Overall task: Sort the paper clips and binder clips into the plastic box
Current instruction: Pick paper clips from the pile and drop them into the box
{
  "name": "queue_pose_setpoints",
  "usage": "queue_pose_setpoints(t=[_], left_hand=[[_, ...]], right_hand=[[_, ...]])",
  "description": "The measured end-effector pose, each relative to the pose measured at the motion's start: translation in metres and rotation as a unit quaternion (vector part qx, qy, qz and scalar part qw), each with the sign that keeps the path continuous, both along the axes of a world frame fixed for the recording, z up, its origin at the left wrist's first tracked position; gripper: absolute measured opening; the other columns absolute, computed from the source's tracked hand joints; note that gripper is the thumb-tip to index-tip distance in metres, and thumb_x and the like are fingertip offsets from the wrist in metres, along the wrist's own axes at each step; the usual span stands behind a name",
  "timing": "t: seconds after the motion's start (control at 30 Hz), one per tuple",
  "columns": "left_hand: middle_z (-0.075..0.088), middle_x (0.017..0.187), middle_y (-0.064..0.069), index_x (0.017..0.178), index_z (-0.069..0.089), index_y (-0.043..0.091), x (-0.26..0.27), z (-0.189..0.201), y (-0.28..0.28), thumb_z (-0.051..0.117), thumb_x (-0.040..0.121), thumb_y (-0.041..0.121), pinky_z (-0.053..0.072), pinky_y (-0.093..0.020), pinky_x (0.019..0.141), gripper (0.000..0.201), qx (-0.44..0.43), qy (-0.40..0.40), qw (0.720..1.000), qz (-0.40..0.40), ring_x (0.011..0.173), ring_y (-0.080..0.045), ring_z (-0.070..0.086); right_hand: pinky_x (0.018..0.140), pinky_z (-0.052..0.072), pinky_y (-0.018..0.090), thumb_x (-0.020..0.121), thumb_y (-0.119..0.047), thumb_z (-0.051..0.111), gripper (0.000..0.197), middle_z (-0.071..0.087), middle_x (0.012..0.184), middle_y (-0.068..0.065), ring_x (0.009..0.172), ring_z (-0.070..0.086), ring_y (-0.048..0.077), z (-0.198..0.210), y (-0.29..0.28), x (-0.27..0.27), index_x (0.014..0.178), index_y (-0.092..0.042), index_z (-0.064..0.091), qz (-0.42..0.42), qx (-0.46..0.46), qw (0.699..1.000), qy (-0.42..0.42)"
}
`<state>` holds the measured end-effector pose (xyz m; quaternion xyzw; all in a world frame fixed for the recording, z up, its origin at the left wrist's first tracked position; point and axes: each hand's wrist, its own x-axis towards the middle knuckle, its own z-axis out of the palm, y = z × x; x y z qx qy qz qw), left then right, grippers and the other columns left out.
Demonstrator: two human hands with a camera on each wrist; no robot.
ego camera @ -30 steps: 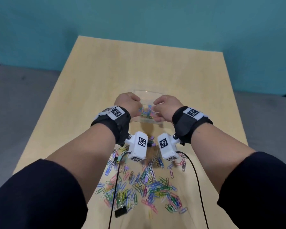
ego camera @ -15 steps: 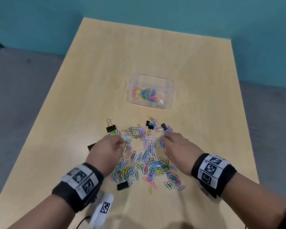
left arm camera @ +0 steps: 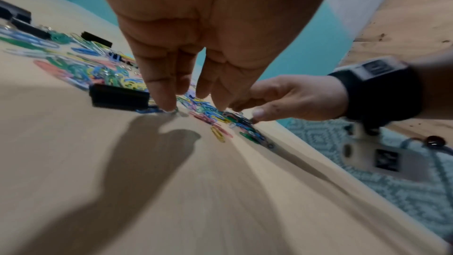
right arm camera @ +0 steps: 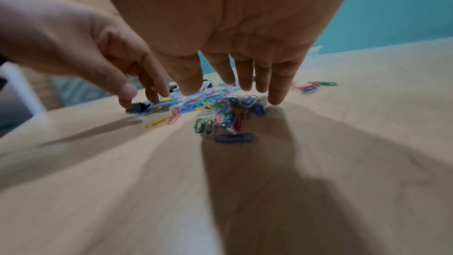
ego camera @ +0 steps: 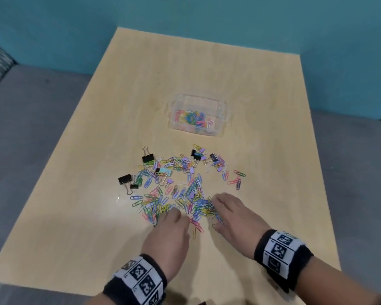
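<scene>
A clear plastic box (ego camera: 220,106) stands mid-table with coloured paper clips in it. Nearer me lies a spread pile of coloured paper clips (ego camera: 185,192), with black binder clips (ego camera: 147,158) along its far and left sides. My left hand (ego camera: 172,216) reaches down to the pile's near left edge, its straight fingers (left arm camera: 161,92) touching clips beside a black binder clip (left arm camera: 119,97). My right hand (ego camera: 217,213) lies over the near right part of the pile, fingers (right arm camera: 277,88) spread and tips touching clips. Neither hand holds anything.
The wooden table (ego camera: 185,69) is bare beyond the box and on both sides of the pile. A grey floor and a teal wall surround it. A few stray clips (ego camera: 237,179) lie to the right of the pile.
Both hands left the box and came back to the pile, then slid from its far part to its near edge. The head view tilted and shifted.
</scene>
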<state>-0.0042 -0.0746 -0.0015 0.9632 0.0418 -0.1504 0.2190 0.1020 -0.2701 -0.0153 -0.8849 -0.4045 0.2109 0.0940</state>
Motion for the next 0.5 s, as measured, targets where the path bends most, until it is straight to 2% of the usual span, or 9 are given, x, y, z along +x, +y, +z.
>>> queue_pose_setpoints(t=[0.07,0.13,0.23,0.3,0.4,0.5], left_hand=[[0.054,0.105,-0.005,0.106,0.058,0.015,0.007,-0.006,0.005,0.074,0.067,0.026,0.050,-0.038,0.076,0.043,0.033,-0.028,0.999,0.027,0.092,-0.028,0.052],[0.053,0.113,-0.008,0.117,0.054,0.013,0.018,-0.006,0.009,0.076,0.067,0.037,0.048,-0.039,0.082,0.059,0.066,-0.029,0.997,0.041,0.098,-0.029,0.050],[0.046,0.123,-0.005,0.132,0.039,0.015,0.037,-0.008,0.012,0.066,0.075,0.056,0.042,-0.037,0.093,0.075,0.092,0.009,0.994,0.051,0.109,-0.027,0.041],[0.042,0.123,-0.004,0.132,0.036,0.017,0.046,-0.009,0.010,0.064,0.074,0.060,0.041,-0.037,0.094,0.078,0.086,0.023,0.994,0.063,0.111,-0.026,0.038],[0.039,0.124,-0.005,0.128,0.040,0.017,0.052,-0.012,0.001,0.065,0.074,0.057,0.041,-0.037,0.094,0.072,0.084,0.036,0.993,0.069,0.113,-0.026,0.035],[0.040,0.121,-0.006,0.116,0.050,0.016,0.054,-0.017,-0.002,0.065,0.079,0.046,0.037,-0.034,0.093,0.051,0.072,0.019,0.993,0.089,0.110,-0.026,0.035]], right_hand=[[0.108,0.036,0.037,0.088,-0.037,0.056,0.068,0.036,0.142,0.006,0.130,0.034,0.029,0.007,-0.009,-0.005,0.145,-0.014,0.027,-0.095,0.014,0.995,0.012],[0.102,0.036,0.033,0.086,-0.046,0.058,0.078,0.031,0.141,0.001,0.125,0.030,0.025,0.011,-0.014,-0.011,0.148,-0.019,0.019,-0.191,-0.023,0.980,0.043],[0.097,0.037,0.033,0.076,-0.058,0.063,0.092,0.032,0.136,-0.002,0.116,0.030,0.023,0.009,-0.002,-0.023,0.147,-0.026,0.016,-0.232,-0.054,0.969,0.069],[0.093,0.041,0.033,0.072,-0.058,0.067,0.094,0.032,0.133,-0.003,0.114,0.030,0.022,0.005,0.013,-0.028,0.145,-0.028,0.017,-0.236,-0.046,0.969,0.062],[0.087,0.045,0.036,0.074,-0.053,0.068,0.083,0.035,0.127,0.000,0.109,0.032,0.025,-0.001,0.038,-0.027,0.141,-0.025,0.027,-0.235,-0.046,0.970,0.034],[0.080,0.045,0.038,0.081,-0.040,0.066,0.050,0.040,0.118,0.005,0.102,0.034,0.027,-0.005,0.054,-0.023,0.122,-0.020,0.045,-0.230,-0.029,0.973,0.019]])
